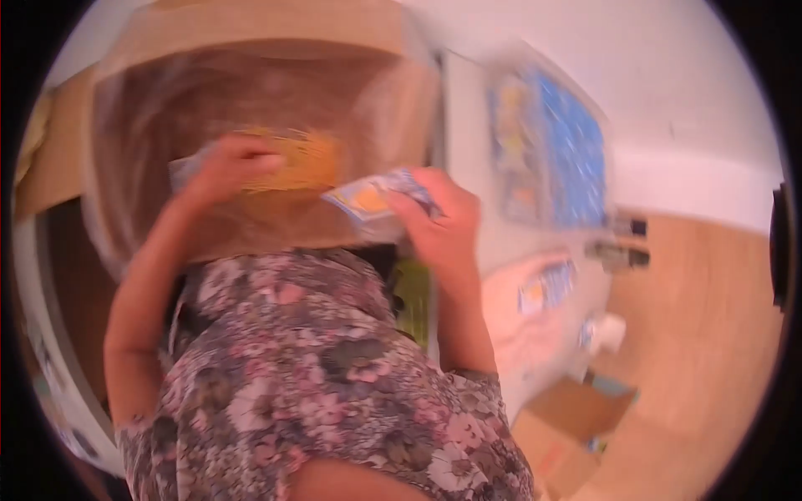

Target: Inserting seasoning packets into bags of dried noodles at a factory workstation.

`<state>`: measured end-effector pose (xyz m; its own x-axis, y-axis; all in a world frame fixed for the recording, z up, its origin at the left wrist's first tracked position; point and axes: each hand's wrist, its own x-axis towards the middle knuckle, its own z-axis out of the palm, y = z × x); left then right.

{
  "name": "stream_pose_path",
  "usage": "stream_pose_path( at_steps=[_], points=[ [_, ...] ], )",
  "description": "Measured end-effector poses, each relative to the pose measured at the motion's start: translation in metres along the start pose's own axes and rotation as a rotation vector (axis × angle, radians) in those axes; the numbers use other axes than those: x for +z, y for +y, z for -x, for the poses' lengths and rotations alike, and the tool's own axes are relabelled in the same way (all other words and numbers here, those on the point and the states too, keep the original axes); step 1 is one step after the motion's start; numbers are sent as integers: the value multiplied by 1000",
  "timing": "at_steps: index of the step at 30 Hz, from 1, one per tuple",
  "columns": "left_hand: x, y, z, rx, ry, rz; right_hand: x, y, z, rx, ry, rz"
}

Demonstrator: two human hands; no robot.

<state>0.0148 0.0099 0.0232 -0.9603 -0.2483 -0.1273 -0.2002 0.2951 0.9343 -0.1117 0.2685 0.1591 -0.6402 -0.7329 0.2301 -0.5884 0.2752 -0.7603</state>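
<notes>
A large cardboard box [334, 25] lined with clear plastic stands open in front of me. Inside lies a pile of thin yellow sticks [309, 163], blurred by motion. My left hand [234, 171] is over the left part of this pile with its fingers curled together; what they hold, if anything, I cannot make out. A pale, see-through patch shows beside that wrist. At the box's right side, my right hand [439, 213] pinches a small printed packet [368, 196], white and blue with a yellow-orange patch. The packet tilts toward the sticks.
To the right, a white table [468, 108] carries a clear bag [572, 150] with blue and yellow contents. Another printed packet [547, 286] lies on a pink sheet [522, 334]. Dark-ended tools [622, 250] sit at the table's edge. An open carton [576, 409] stands lower right.
</notes>
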Motion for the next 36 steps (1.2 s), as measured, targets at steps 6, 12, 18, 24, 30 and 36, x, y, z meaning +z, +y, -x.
stream_pose_path(
  at_steps=[6, 12, 18, 24, 30, 36],
  points=[
    [-58, -123, 11, 63, 118, -814, -178, 22, 115, 429, 570, 3],
    [-45, -147, -1, -268, 36, -893, -235, 146, 215, 662, 376, 623],
    [-37, -111, 4, 19, 372, -797, -233, 146, 183, 124, 505, 1254],
    [-63, -105, 8, -270, 242, -691, -137, 57, 68, -169, 598, 942],
    [-68, -107, 7, -83, 385, -680, 24, -15, -16, -437, 49, 380],
    [-54, -23, 9, 144, 243, -257, 141, -13, -105, -81, -468, 167]
  ],
)
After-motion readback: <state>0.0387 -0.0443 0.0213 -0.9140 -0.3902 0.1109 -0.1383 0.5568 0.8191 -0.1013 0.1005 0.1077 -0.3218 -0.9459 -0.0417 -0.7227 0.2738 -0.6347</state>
